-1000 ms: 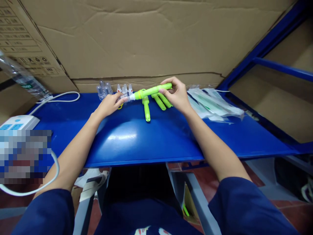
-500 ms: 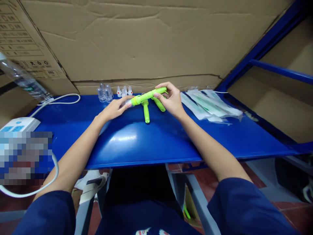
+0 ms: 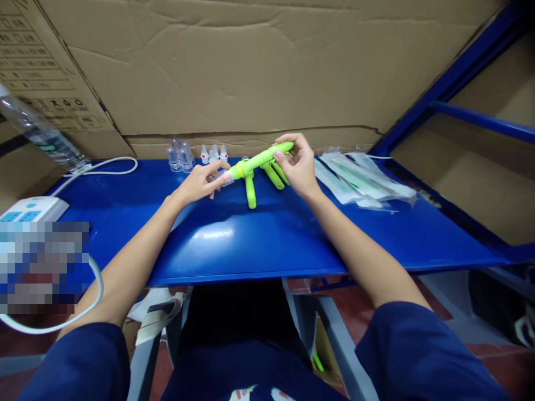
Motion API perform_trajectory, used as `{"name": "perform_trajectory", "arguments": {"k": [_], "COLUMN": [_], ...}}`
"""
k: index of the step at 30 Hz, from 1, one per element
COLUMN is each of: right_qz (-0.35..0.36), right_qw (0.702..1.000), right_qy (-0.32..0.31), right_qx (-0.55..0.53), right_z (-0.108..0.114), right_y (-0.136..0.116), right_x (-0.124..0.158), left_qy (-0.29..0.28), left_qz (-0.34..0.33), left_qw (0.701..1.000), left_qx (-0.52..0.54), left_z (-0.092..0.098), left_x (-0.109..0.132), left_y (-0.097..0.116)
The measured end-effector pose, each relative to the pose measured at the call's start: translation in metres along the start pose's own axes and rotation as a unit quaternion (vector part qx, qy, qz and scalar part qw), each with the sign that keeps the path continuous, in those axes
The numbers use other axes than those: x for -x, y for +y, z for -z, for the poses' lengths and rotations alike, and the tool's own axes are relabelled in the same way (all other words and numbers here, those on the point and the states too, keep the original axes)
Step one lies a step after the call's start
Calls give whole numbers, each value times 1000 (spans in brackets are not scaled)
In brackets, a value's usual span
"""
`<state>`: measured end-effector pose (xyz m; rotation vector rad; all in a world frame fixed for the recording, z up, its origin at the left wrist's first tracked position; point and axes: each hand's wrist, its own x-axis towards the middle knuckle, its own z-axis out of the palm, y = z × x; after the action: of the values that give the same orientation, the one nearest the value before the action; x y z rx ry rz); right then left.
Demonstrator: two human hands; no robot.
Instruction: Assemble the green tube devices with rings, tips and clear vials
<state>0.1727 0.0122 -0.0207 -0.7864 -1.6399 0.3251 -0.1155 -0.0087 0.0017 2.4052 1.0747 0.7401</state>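
Above the blue table, a lime-green tube (image 3: 264,159) shaped like a small flashlight body slants up to the right. A yellow ring and a threaded collar show near its left end. My right hand (image 3: 297,167) is closed round its upper right end. At the lower left end, my left hand (image 3: 204,181) pinches a clear plastic cap (image 3: 227,178), partly hidden by the fingers. The cap and threads touch or nearly touch; I cannot tell which. Beneath the held tube lie another green tube (image 3: 250,192) and two more green tubes (image 3: 273,175) by my right hand.
Several clear caps (image 3: 180,159) and small white-based pieces with red dots (image 3: 214,154) stand along the cardboard wall (image 3: 251,72). Bagged green strips (image 3: 361,177) lie to the right. A power strip (image 3: 35,210), white cable (image 3: 115,162) and plastic bottle (image 3: 45,139) are on the left.
The held tube has shifted slightly right and turned about its length. More of its threaded collar shows by the clear cap. My left fingers have spread a little.
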Motion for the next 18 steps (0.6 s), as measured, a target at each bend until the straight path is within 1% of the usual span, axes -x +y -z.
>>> {"name": "perform_trajectory", "arguments": {"k": [2, 5, 8, 11, 13, 15, 18], "right_qz": [-15, -38, -43, -28, -16, -15, -30], "right_qw": [1000, 999, 998, 996, 994, 993, 993], "right_qy": [-2, 0, 26, 68, 83, 84, 85], "right_qx": [-4, 8, 28, 53, 69, 76, 73], "right_z": [1, 6, 15, 26, 32, 33, 28], "right_y": [2, 5, 12, 24, 31, 33, 28], "right_x": [-1, -2, -7, -12, -15, -15, -12], "left_qy": [-5, -9, -9, 23, 40, 36, 18], "left_qz": [8, 27, 38, 46, 59, 74, 84], "left_qw": [1000, 999, 999, 992, 976, 956, 930], "left_qx": [13, 15, -14, -115, -204, -280, -358], "left_z": [-1, 0, 2, 7, 10, 12, 9], "left_x": [0, 0, 1, 0, -2, -6, -15], "left_y": [2, -1, -8, -11, -10, -8, -7]}}
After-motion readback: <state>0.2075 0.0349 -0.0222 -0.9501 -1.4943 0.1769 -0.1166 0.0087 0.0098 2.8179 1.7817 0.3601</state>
